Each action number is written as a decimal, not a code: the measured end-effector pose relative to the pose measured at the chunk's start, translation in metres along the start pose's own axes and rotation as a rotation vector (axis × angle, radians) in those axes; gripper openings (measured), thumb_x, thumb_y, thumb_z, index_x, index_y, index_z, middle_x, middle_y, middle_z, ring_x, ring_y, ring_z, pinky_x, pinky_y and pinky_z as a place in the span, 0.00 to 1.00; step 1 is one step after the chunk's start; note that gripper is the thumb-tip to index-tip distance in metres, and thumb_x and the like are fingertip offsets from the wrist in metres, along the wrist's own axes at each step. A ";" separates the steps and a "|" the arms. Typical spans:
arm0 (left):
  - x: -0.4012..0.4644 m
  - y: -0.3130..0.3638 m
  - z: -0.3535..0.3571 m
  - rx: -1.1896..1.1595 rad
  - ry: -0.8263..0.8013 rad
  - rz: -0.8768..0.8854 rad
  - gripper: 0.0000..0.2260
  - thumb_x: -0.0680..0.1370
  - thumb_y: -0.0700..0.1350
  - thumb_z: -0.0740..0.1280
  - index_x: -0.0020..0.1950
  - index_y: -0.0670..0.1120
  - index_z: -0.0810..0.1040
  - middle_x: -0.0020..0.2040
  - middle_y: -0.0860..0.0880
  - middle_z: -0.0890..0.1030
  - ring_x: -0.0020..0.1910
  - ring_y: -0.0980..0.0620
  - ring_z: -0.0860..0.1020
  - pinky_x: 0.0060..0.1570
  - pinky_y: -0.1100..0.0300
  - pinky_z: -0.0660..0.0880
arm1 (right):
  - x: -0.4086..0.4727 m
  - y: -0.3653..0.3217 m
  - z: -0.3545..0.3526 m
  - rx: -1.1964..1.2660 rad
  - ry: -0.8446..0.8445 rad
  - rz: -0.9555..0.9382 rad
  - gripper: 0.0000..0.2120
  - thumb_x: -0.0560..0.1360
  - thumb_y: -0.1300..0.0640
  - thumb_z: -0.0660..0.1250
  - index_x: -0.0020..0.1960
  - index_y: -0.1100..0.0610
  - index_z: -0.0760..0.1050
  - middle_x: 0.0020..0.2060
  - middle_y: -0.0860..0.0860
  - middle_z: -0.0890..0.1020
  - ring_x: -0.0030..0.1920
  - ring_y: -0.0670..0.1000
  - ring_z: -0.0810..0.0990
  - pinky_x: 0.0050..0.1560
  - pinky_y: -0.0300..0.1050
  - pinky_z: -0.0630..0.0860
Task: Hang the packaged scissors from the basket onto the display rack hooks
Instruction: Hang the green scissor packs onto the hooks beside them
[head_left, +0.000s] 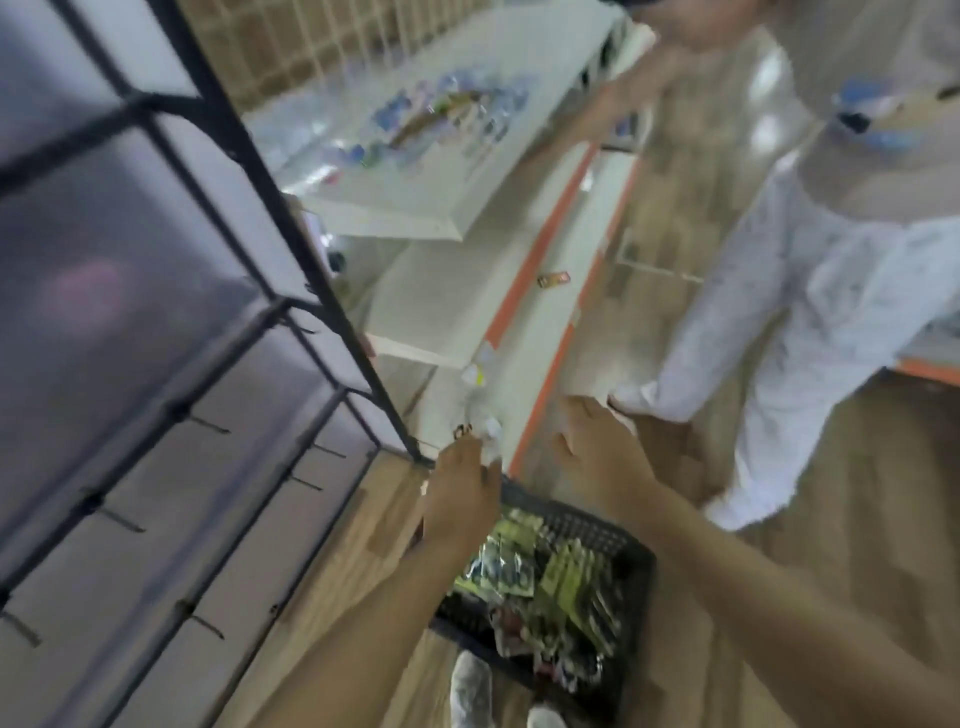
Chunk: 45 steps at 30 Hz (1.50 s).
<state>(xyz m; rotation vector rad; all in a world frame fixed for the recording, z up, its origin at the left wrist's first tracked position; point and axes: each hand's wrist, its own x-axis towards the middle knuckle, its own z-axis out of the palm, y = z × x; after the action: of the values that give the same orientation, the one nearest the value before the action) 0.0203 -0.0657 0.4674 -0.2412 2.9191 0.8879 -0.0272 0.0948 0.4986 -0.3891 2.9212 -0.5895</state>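
Note:
A black plastic basket (631, 561) stands on the floor below my arms, filled with several green-and-silver scissor packets (556, 577). My left hand (460, 491) grips a clear packaged pair of scissors (480, 415) above the basket's far edge, near the foot of the rack. My right hand (597, 452) hovers beside it with fingers loosely spread, holding nothing. The black display rack (218, 291) fills the left side, with several bare hooks (208, 426) sticking out of its bars. The picture is blurred by motion.
Another person in white clothing (810, 322) stands at the right on the wooden floor. White shelves with orange trim (467, 291) run behind the rack; the upper shelf holds small packaged goods (441, 119). My shoe covers (470, 686) show at the bottom.

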 end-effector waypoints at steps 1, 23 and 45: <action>0.001 -0.011 0.022 0.017 -0.062 0.001 0.15 0.82 0.49 0.57 0.65 0.43 0.70 0.63 0.45 0.74 0.63 0.45 0.72 0.60 0.55 0.69 | -0.005 0.016 0.020 0.029 -0.036 0.068 0.20 0.77 0.57 0.59 0.68 0.62 0.66 0.62 0.57 0.73 0.59 0.57 0.73 0.56 0.49 0.71; 0.055 -0.319 0.401 0.289 -0.495 -0.093 0.15 0.82 0.49 0.57 0.64 0.43 0.71 0.60 0.48 0.74 0.59 0.51 0.71 0.56 0.60 0.69 | -0.020 0.187 0.520 0.200 -0.413 0.540 0.21 0.80 0.55 0.56 0.71 0.59 0.61 0.65 0.54 0.69 0.61 0.54 0.72 0.54 0.46 0.72; 0.150 -0.355 0.488 -0.090 -0.333 -0.643 0.10 0.75 0.48 0.69 0.51 0.47 0.70 0.45 0.50 0.75 0.50 0.47 0.75 0.48 0.56 0.72 | 0.086 0.213 0.616 0.493 -0.311 0.909 0.28 0.64 0.44 0.72 0.55 0.62 0.72 0.52 0.58 0.76 0.51 0.59 0.76 0.47 0.50 0.77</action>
<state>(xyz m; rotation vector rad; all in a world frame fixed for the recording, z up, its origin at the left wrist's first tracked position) -0.0500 -0.1029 -0.1492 -0.8786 2.2679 0.8382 -0.0446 0.0379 -0.1568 0.7784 2.1889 -0.9134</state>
